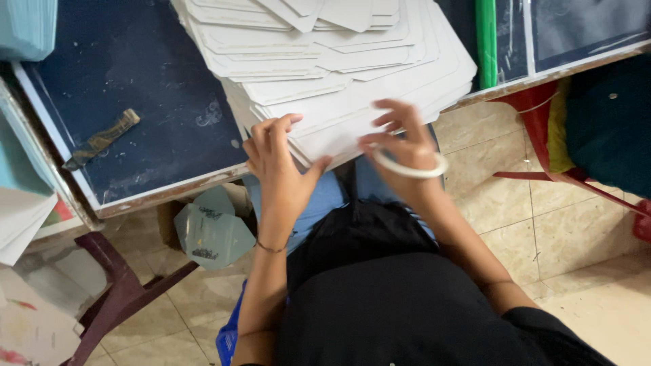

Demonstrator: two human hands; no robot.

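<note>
Dark blue tabletop (135, 74) fills the upper left, with beige floor tiles (583, 230) below at 4 o'clock. On the table's near edge sits a fanned stack of white card sheets (325, 61), spreading from the centre toward 12 o'clock. The left hand (278, 163) grips the stack's near corner, thumb on top and fingers curled at the edge, the sheets lying at 1 o'clock from it. The right hand (400, 139), wearing a white bangle (410, 167), rests half open on the stack's lower edge, fingertips bent onto the top sheet. A flat brown strip (102, 139) lies on the table at 9 o'clock.
</note>
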